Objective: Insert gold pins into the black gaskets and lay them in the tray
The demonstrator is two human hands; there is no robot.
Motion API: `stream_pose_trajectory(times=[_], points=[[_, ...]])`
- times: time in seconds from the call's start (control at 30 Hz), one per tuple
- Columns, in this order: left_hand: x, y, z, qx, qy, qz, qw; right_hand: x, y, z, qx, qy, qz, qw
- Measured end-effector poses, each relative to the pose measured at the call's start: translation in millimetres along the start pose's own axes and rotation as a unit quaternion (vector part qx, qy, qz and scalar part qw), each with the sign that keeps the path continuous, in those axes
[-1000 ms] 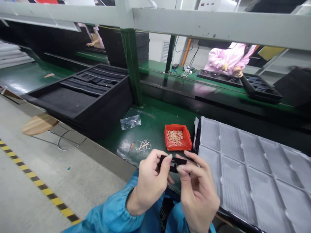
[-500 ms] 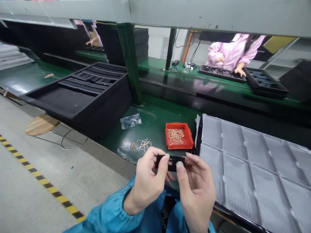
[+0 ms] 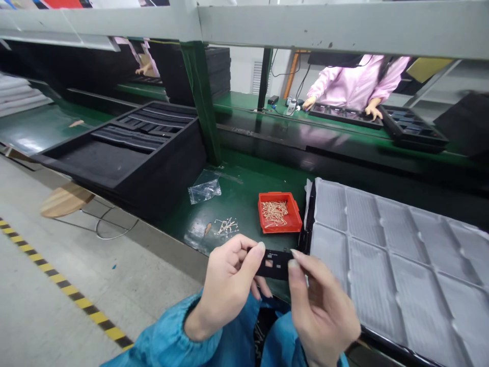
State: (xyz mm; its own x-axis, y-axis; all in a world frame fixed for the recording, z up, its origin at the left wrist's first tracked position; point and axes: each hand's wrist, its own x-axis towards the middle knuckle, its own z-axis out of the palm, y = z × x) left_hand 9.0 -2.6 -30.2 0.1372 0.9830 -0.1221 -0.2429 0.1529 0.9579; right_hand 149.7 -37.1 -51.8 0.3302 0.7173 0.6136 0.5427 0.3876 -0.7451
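Note:
A small flat black plate (image 3: 275, 270) with a few cutouts is held up in front of me, over the bench's near edge. My left hand (image 3: 231, 280) pinches its left end between thumb and fingers. At the right end, my right hand (image 3: 321, 300) grips it with thumb and index finger. Just beyond the plate stands a red bin (image 3: 292, 220) holding many small tan pieces (image 3: 274, 212). To its left, several similar loose pieces (image 3: 226, 226) lie on the green bench (image 3: 244, 183).
A clear plastic bag (image 3: 205, 191) lies near the green post (image 3: 202, 102). A large black foam box (image 3: 110, 158) stands left. On the right is a tray covered with grey sheets (image 3: 378, 255). Across the bench, a person in pink (image 3: 351, 86) handles black trays (image 3: 340, 114).
My right hand has shifted right and down toward the plate's end, so more of the plate's face shows. The person opposite has moved one hand outward to the tray's left end.

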Motion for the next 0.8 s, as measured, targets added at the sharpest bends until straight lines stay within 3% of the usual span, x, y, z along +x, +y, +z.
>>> stream_pose_trajectory(times=[0.07,0.17,0.3,0.4,0.5,0.6,0.7,0.8], points=[[-2,4,-1.3,0.019,-0.017,0.003,1.000,5,-1,-3,-0.040,-0.055,-0.087,0.994],[-5,9,-3.8,0.073,-0.042,0.022,0.996,13,-4,-6,-0.073,-0.096,-0.125,0.985],[-8,7,-7.8,0.170,-0.053,0.084,0.980,19,-7,-6,-0.080,-0.114,-0.069,0.988],[-7,2,-11.0,0.252,-0.052,0.170,0.951,21,-6,-4,-0.064,-0.119,-0.018,0.991],[-5,-6,-15.0,0.266,-0.066,0.322,0.906,17,-3,0,-0.023,-0.094,-0.017,0.995],[-5,-8,-19.3,0.235,-0.097,0.438,0.862,8,2,2,0.030,-0.016,-0.100,0.994],[-8,2,-21.6,0.244,-0.125,0.465,0.842,2,6,1,0.071,0.059,-0.159,0.983],[-11,16,-20.8,0.252,-0.133,0.463,0.839,3,9,-3,0.063,0.068,-0.195,0.976]])
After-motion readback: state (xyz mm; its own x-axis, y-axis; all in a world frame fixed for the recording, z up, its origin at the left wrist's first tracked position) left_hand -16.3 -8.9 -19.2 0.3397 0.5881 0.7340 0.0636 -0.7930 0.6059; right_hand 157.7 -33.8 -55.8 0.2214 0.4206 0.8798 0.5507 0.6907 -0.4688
